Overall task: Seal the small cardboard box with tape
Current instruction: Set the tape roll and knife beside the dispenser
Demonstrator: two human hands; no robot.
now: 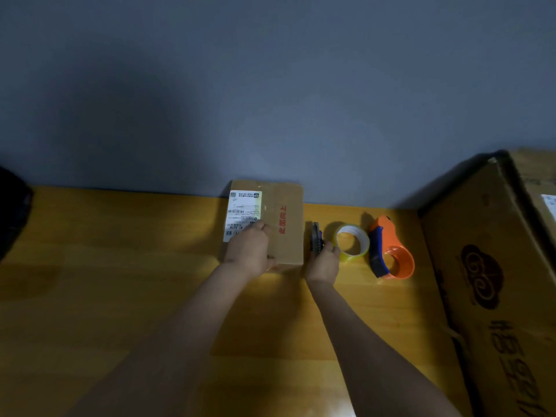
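Observation:
The small cardboard box lies flat on the wooden table against the wall, with a white shipping label and red print on top. My left hand presses down on its near left part, covering the label's lower corner. Just right of the box, my right hand grips a dark grey utility knife, its tip pointing away from me. A roll of clear tape stands right beside that hand, touching the fingers. An orange and blue tape dispenser lies further right.
A large cardboard box with dark print fills the right side of the table. A dark object sits at the far left edge. The grey wall runs directly behind the small box. Bare yellow tabletop stretches to the left and toward me.

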